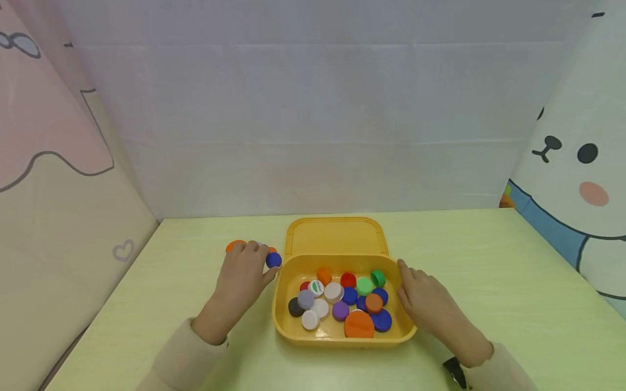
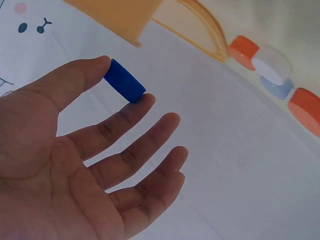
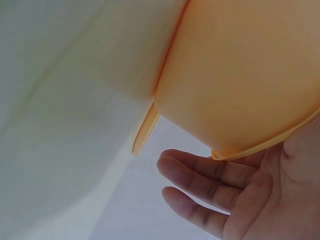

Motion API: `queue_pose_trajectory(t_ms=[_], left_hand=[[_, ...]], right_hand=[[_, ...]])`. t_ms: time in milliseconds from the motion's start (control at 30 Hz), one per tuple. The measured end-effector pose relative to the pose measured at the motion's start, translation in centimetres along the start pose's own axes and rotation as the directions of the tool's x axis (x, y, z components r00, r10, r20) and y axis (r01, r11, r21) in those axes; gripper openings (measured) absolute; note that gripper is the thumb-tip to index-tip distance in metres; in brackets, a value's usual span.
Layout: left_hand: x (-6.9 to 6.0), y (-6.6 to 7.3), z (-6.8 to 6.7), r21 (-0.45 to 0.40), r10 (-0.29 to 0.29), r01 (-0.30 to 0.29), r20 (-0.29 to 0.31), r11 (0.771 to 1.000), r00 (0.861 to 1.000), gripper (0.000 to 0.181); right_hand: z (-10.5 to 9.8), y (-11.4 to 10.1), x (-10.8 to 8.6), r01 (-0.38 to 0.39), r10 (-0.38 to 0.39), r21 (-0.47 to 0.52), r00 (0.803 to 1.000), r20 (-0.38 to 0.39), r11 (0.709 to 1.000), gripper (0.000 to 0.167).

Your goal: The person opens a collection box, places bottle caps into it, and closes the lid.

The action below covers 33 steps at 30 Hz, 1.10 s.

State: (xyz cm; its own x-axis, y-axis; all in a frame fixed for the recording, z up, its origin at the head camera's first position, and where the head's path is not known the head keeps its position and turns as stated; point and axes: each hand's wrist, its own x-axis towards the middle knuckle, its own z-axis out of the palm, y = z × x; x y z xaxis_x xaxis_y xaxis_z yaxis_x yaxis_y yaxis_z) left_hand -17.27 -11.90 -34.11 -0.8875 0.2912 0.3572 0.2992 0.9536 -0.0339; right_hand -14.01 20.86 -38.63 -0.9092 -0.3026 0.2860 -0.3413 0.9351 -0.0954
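Note:
My left hand point(image 1: 243, 277) pinches a blue bottle cap point(image 2: 124, 81) between thumb and index fingertip, just outside the left wall of a yellow plastic box point(image 1: 337, 343). The cap is held on edge, and the other fingers are spread loosely. Assorted bottle caps lie inside the box, among them a large orange cap point(image 1: 359, 325), a purple cap point(image 1: 340, 311) and a black cap point(image 1: 295, 307). On the box's right rim rests my right hand point(image 1: 430, 304). In the right wrist view its visible fingers point(image 3: 200, 182) extend fairly straight beneath the rim; its thumb is hidden there.
Behind the box lies its yellow lid point(image 1: 335, 237), flat on the pale table point(image 1: 489, 282). Beyond my left hand sit orange caps point(image 2: 306, 107), a white cap point(image 2: 272, 62) and a light blue cap point(image 2: 278, 89). Printed cloth point(image 1: 313, 119) hangs around the table.

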Motion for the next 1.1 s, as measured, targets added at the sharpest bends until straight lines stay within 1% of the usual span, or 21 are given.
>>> queue_pose_trajectory(t_ms=[33,100,233,367,467,567,700,833,900,1000,1100], left_hand=[[-0.1,0.4,-0.1,0.003,0.013,-0.013,-0.006,1.000,1.000,0.035],[-0.2,1.3,-0.4,0.006,0.028,-0.028,0.004,1.000,1.000,0.036],[-0.5,2.8,-0.7,0.018,0.079,-0.079,0.016,0.997,0.997,0.037],[-0.7,4.1,-0.7,0.021,0.125,-0.126,0.036,0.992,0.992,0.038],[-0.9,5.0,-0.5,0.024,0.170,-0.171,0.046,0.985,0.984,0.036],[-1.1,5.8,-0.2,0.028,0.209,-0.212,0.077,0.977,0.975,0.036],[-1.3,6.7,0.4,0.048,0.249,-0.258,0.145,0.965,0.958,0.038],[-1.4,7.4,0.9,0.041,0.267,-0.283,0.223,0.958,0.937,0.040],[-1.4,7.6,1.2,0.023,0.266,-0.281,0.257,0.959,0.929,0.040],[-1.6,7.9,1.5,0.018,0.277,-0.294,0.283,0.956,0.918,0.040],[-1.6,8.1,1.8,0.028,0.298,-0.319,0.286,0.947,0.910,0.040]], right_hand=[[0.0,0.0,0.0,0.003,-0.004,-0.007,1.000,-0.002,1.000,0.045],[-0.1,0.0,0.0,0.008,-0.008,-0.018,1.000,-0.005,1.000,0.045],[-0.1,-0.1,0.0,0.015,-0.015,-0.033,1.000,-0.004,0.999,0.044],[-0.1,0.0,0.1,0.019,-0.020,-0.036,1.000,-0.006,0.999,0.044],[0.0,0.0,0.1,0.020,-0.021,-0.031,1.000,-0.008,0.999,0.044],[0.1,0.0,0.0,0.020,-0.020,-0.029,1.000,-0.009,0.999,0.044],[0.0,0.0,0.0,0.013,-0.013,-0.025,1.000,-0.006,1.000,0.044],[0.0,0.0,0.0,0.013,-0.013,-0.019,1.000,-0.004,1.000,0.045],[0.1,0.1,0.0,0.019,-0.019,-0.017,1.000,-0.009,1.000,0.044],[0.1,0.0,0.0,0.025,-0.025,-0.017,1.000,-0.016,1.000,0.044],[0.0,0.0,0.0,0.026,-0.027,-0.015,0.999,-0.020,1.000,0.044]])
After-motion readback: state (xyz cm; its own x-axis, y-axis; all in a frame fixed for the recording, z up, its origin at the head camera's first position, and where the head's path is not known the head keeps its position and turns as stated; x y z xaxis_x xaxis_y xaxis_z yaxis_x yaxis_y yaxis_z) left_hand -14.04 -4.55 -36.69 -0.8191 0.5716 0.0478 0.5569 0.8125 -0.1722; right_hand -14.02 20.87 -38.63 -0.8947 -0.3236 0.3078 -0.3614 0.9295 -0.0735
